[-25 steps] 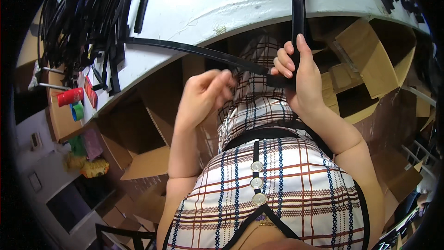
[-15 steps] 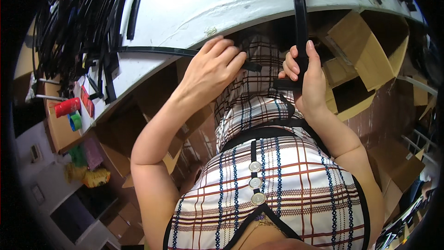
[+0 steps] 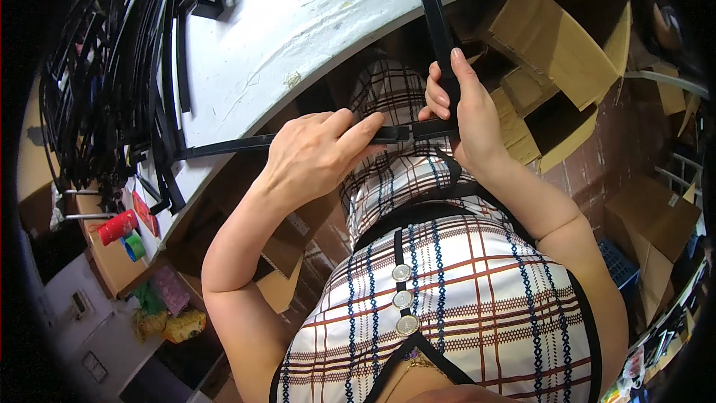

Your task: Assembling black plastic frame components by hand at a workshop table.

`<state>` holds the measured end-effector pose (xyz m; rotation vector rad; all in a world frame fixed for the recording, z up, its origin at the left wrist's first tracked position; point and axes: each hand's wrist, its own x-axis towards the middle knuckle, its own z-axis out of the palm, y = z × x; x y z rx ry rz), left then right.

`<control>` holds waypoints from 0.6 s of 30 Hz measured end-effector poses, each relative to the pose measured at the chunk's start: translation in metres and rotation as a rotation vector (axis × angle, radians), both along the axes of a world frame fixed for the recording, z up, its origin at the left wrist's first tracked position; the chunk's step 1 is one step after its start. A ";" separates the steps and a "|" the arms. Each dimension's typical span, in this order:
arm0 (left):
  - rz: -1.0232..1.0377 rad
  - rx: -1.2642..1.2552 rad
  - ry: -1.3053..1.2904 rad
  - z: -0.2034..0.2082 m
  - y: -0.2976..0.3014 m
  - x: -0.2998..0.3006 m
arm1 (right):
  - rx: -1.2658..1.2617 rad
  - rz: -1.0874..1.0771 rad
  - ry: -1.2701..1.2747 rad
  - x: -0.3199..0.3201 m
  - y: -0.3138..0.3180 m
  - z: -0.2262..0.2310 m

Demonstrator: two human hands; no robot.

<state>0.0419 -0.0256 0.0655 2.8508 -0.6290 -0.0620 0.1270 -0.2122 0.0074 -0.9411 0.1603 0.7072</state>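
Head view, left hand: we have the left hand (image 3: 313, 151) closed palm-down over a narrow, flat black plastic-looking strip (image 3: 231, 146), gripping it near one end, which pokes out past the fingers.
Narrow strip: we see it cross the edge of the white-topped counter (image 3: 268, 19), its other end by the tangled heap of thin black strips (image 3: 97, 67).
Right hand: we have the right hand (image 3: 476, 116) gripping a wider, glossy black bar (image 3: 432, 11), thumb laid along it; the bar runs up over the counter and out of view.
Short black flat piece: we see this piece (image 3: 432, 130) jut leftward from the right hand; we cannot tell whether it is part of the bar.
Meeting ends: above our plaid-clad lap, the two ends lie in line, nearly or just touching.
Step in hand: we judge it to be bringing these ends together.
Next move: it seems to call for a steady right hand and fine lining-up with the left.
Around us: a red cylinder (image 3: 118, 227) near the counter's left edge, an open brown cardboard box (image 3: 556, 30) beyond the right hand.
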 end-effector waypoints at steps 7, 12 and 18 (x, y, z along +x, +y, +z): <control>0.026 -0.003 0.018 -0.006 -0.001 -0.003 | 0.051 -0.001 0.043 -0.001 0.004 0.002; 0.072 0.005 0.087 -0.010 -0.002 -0.004 | 0.030 -0.026 0.092 -0.006 0.009 -0.002; 0.112 0.015 0.027 -0.011 0.001 -0.006 | 0.028 -0.062 0.076 -0.007 0.017 -0.006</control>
